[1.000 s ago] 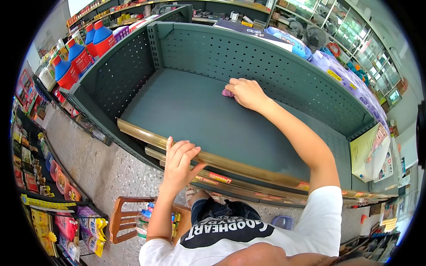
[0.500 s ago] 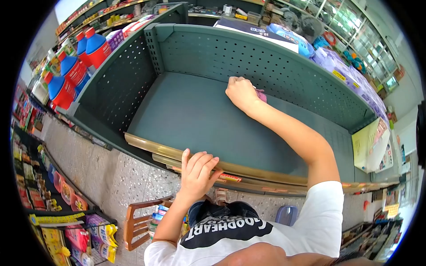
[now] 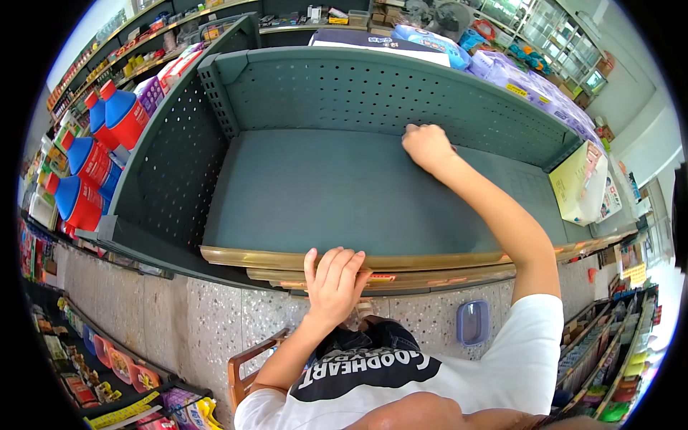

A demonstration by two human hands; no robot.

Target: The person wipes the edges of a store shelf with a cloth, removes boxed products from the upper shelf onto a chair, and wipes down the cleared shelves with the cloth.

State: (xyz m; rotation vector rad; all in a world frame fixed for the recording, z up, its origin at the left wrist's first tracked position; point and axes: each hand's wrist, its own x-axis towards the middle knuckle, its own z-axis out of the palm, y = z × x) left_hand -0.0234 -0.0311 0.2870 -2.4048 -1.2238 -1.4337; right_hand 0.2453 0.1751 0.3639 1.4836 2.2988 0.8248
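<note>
My right hand [image 3: 428, 147] is closed in a fist near the back of the dark green metal shelf [image 3: 322, 193], close to the perforated back panel [image 3: 322, 93]. The pink cloth in its grip is almost fully hidden behind the fingers now. At the front of the shelf, my left hand [image 3: 335, 283] rests on the gold-coloured edge strip [image 3: 430, 262]. Its fingers lie stretched over the strip, somewhat apart, and hold no loose object.
Red bottles with blue tops [image 3: 125, 115] stand beyond the left side panel. A pale yellow-green box [image 3: 577, 183] sits at the shelf's right end. Purple packs [image 3: 530, 86] lie behind the back panel. Below are a wooden chair [image 3: 244, 369] and a blue plastic basin [image 3: 473, 322].
My right hand has slid to the right along the back of the shelf, and the pink cloth has dropped from sight behind it. My left hand stays on the front strip. The view has shifted.
</note>
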